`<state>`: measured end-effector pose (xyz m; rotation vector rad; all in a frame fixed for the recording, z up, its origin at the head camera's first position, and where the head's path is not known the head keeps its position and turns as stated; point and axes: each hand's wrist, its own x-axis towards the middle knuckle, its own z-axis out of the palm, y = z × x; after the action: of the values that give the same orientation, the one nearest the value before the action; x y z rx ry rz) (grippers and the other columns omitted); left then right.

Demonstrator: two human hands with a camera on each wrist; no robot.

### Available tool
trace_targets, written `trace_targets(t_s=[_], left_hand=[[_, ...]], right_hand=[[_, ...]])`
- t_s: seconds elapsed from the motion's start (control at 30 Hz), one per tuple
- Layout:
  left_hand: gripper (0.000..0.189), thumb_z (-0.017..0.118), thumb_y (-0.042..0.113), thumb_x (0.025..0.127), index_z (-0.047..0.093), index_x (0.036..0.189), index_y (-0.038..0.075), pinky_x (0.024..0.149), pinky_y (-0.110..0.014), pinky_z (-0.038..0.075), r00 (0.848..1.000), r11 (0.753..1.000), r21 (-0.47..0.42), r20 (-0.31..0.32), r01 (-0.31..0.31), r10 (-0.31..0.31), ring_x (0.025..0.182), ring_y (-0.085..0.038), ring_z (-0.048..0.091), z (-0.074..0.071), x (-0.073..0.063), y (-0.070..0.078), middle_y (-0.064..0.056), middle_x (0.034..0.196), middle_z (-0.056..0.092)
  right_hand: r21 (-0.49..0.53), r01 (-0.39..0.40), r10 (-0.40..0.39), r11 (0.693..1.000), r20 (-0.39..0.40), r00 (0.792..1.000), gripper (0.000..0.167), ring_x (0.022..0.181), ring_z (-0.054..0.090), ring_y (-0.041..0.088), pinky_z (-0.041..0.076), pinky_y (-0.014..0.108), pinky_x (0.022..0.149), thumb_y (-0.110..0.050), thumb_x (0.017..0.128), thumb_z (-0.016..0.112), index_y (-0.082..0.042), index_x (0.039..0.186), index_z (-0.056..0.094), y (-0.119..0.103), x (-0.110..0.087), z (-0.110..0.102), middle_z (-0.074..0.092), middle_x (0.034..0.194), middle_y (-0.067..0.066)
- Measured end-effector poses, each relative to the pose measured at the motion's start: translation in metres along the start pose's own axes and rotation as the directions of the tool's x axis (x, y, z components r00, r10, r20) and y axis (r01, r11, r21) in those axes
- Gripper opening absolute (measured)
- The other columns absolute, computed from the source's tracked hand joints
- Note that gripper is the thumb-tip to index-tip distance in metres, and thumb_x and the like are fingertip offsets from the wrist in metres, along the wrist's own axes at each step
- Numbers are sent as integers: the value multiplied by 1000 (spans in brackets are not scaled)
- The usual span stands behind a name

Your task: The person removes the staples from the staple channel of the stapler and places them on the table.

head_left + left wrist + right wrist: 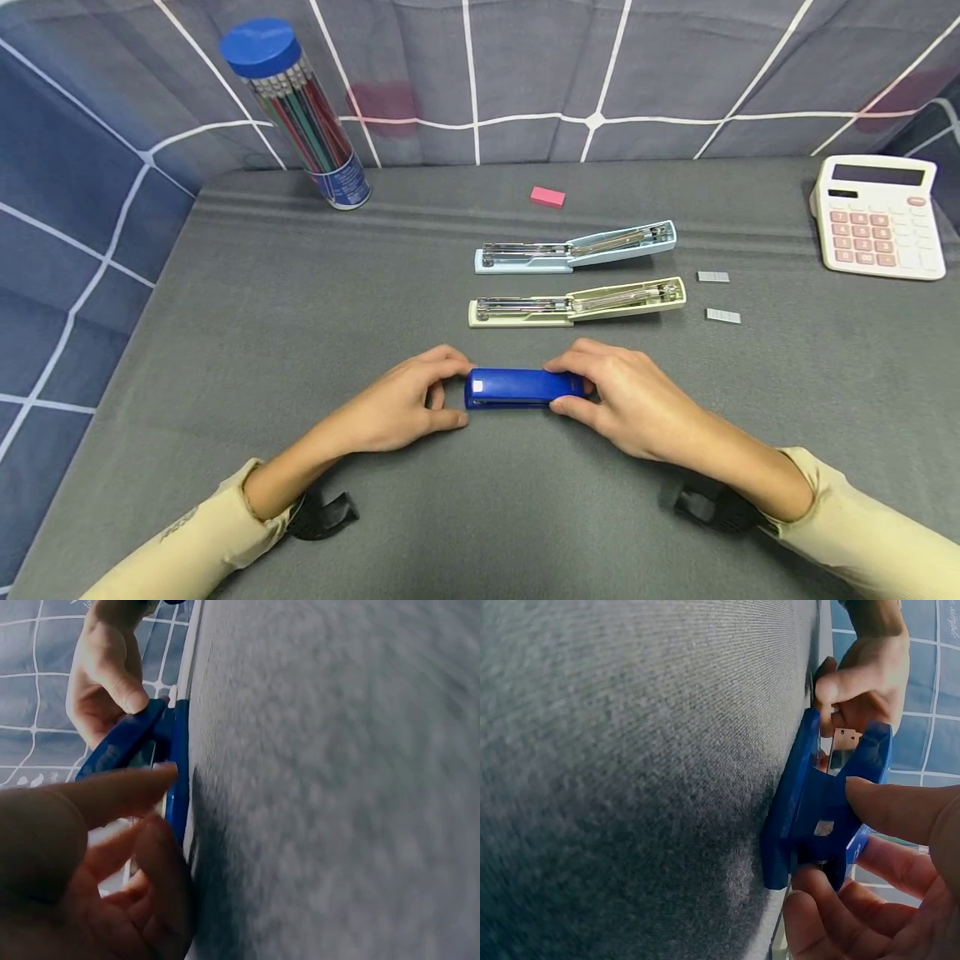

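A blue stapler (513,388) lies on the grey table in front of me, its upper arm raised at an angle from the base in the wrist views. My right hand (633,400) pinches its right end between thumb and fingers; in the right wrist view the thumb (896,814) presses on the upper arm. At the other end is my left hand (405,404), loosely bent around the stapler's tip without gripping it. Its index fingertip is at the upper left corner; whether it touches cannot be told. The left thumb (447,420) sits just off the lower corner.
Beyond the hands lie a pale green stapler (521,313) and a light blue stapler (525,260), both folded open. Two staple strips (712,277) are to their right. Farther back are a pink eraser (547,197), a pencil tub (341,183) and a calculator (877,218).
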<state>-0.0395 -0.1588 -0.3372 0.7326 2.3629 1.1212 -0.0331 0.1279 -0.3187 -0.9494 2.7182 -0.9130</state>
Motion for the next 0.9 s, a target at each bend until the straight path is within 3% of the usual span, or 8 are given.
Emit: trace_targets(t_s=[0.3,0.43,0.6,0.77,0.9], left_hand=[[31,84,12,79,72,107,9,60,-25,44,998,1000,-24,-57,18,-19,63,-7,52,3,11,-4,7,102,63],[27,86,14,77,72,101,10,60,-25,44,998,1000,-30,-68,8,-10,61,-7,52,4,13,-2,6,100,64],[27,86,14,76,72,98,9,58,-25,44,997,999,-37,-73,12,-14,61,-8,51,5,15,-1,4,98,64],[27,87,14,76,71,97,8,58,-25,45,997,999,-31,-81,11,-14,61,-8,52,4,15,0,3,96,63],[26,87,14,76,71,96,8,57,-25,45,996,1000,-24,-86,10,-12,60,-8,52,4,14,0,3,95,63]], right_hand=[[-15,8,-8,1000,19,1000,27,76,53,7,44,30,67,-18,83,81,-14,108,72,0,2,-1,60,92,-10],[-120,37,-33,992,30,999,29,86,53,13,46,36,76,-19,82,82,-10,107,70,-5,2,-1,62,96,-5],[-270,112,-109,956,24,994,34,91,53,20,45,39,79,-28,83,80,-6,104,65,-16,4,5,62,97,1],[-244,151,-146,958,38,988,40,95,55,20,44,39,80,-33,87,77,-6,112,63,-30,17,15,63,102,2],[-242,201,-195,949,48,980,35,88,55,19,46,37,77,-30,86,79,-8,105,60,-35,28,22,61,95,1]])
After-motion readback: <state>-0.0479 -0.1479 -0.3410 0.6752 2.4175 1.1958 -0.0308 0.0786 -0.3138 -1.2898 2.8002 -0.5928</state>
